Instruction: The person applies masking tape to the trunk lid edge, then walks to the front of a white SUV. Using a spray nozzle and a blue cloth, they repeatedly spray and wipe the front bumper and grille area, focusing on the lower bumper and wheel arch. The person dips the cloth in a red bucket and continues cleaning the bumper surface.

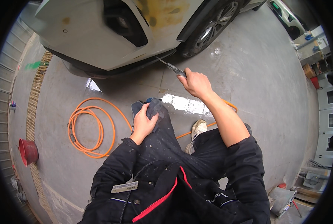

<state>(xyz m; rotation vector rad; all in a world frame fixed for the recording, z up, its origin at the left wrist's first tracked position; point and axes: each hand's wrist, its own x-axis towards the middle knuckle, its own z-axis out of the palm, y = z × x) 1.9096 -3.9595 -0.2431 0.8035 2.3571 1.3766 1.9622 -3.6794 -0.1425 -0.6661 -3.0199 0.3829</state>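
Observation:
My right hand [196, 81] is closed around the dark handle of a slim hand tool [175, 69], seemingly a screwdriver. Its thin metal shaft points up and left, with the tip at or just short of the lower edge of a car's bumper [119, 53]; contact cannot be told. Lower down, my left hand [144, 123] holds a crumpled dark grey cloth [155, 107] over my knee. The light-coloured bumper has a black fog lamp recess [127, 23], and yellowish filler patches [163, 12] show on the panel above.
A coiled orange hose [100, 131] lies on the floor at left and runs behind my legs. Beyond it are a red bucket [29, 152] and a floor grating [35, 103]. The car's front wheel [211, 30] stands upper right. A metal bin [281, 200] is lower right.

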